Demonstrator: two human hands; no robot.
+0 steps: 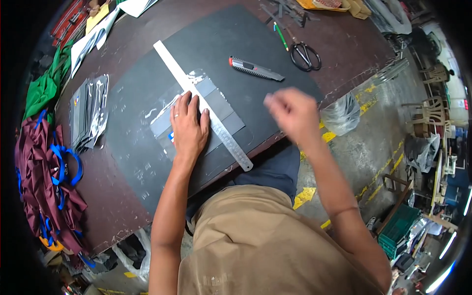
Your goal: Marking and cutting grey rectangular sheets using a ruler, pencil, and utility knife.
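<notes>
Grey sheets in a clear wrapper [216, 110] lie at the centre of the frame on a large black cutting mat [147, 162], which covers much of the dark brown bench [113, 206]. A long metal ruler [201, 101] runs diagonally across the sheets, from the upper left of the mat down toward the bench's near edge. The left hand [189, 130] lies flat with fingers spread on the wrapped sheets, its fingertips touching the ruler's left edge; it presses down and grips nothing. The right hand [292, 113] is lifted above the bench's right edge, blurred, with fingers loosely curled; whether it holds anything cannot be told.

Above the right hand, a grey utility knife with an orange tip [255, 69] rests on the mat, apart from both hands. Further toward the upper right lie black scissors [305, 55] and a green pen [281, 37] on the bare bench. At the left of the frame sits a stack of wrapped sheets [88, 113], and beside it, at the bench's left end, maroon cloth bags with blue handles [46, 177] and green cloth [44, 91].
</notes>
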